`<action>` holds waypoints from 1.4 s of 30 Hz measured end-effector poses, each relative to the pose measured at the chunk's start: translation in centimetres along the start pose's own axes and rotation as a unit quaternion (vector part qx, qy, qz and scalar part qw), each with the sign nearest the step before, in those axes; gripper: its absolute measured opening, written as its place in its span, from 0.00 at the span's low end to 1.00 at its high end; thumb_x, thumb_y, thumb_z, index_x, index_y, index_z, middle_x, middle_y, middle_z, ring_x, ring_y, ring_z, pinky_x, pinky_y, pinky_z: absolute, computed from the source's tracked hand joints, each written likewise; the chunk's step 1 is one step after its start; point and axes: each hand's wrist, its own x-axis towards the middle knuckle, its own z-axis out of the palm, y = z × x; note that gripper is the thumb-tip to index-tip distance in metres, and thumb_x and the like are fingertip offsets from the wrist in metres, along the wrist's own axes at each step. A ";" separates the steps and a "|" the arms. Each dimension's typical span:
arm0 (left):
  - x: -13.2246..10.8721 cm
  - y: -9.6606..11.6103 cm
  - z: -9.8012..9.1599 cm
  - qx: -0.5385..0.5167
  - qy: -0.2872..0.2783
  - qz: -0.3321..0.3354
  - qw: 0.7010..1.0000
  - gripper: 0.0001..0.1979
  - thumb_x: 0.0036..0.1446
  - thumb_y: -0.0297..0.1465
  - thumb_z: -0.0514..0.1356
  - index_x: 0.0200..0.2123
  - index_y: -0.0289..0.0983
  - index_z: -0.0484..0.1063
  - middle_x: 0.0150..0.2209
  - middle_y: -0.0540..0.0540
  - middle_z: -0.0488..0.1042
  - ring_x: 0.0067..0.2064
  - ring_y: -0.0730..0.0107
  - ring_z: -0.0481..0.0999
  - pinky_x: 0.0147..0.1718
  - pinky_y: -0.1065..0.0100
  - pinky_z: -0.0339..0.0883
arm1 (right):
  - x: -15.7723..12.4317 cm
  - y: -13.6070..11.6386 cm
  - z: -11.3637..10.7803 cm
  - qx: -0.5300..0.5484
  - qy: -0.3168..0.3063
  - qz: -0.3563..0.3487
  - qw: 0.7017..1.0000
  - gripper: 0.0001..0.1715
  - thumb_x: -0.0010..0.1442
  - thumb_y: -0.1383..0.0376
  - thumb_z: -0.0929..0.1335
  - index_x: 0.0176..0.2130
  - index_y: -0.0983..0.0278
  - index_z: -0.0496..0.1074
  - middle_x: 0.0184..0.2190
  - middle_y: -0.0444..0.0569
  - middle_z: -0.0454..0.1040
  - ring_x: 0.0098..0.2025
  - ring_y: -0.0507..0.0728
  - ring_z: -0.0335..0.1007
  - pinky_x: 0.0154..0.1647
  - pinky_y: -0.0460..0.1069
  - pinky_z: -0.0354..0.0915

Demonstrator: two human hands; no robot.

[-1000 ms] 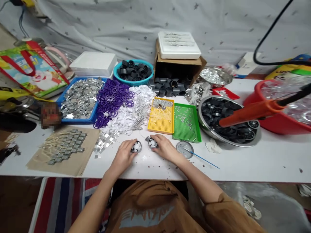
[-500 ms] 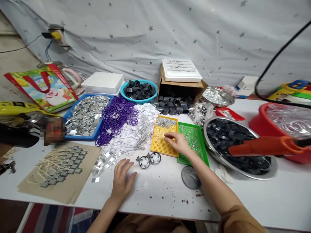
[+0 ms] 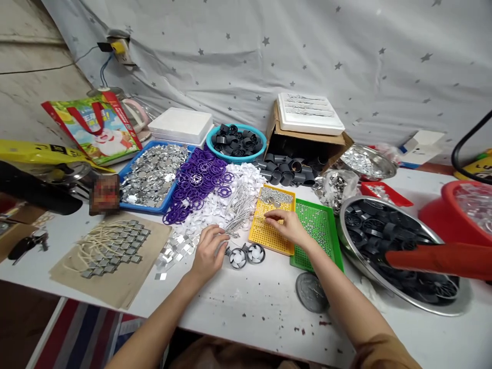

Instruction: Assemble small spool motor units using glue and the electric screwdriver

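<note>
a pixelated patch (image 3: 104, 195) hides one spot; the red basin (image 3: 430, 218) is cut off at right.

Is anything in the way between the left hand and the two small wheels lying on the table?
Nothing visible stands in the way: the left hand sits right beside the two small dark-rimmed wheels with white centres, and no object lies between them.
</note>
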 end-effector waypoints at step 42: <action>-2.6 0.4 -0.4 -0.013 -0.043 0.031 0.999 0.07 0.59 0.24 0.57 0.40 0.38 0.71 0.39 0.44 0.74 0.47 0.59 0.71 0.51 0.54 0.65 | -1.2 0.0 -6.4 -0.232 0.245 0.126 0.933 0.24 0.56 0.64 0.70 0.52 0.68 0.71 0.55 0.65 0.67 0.58 0.72 0.61 0.55 0.69 0.60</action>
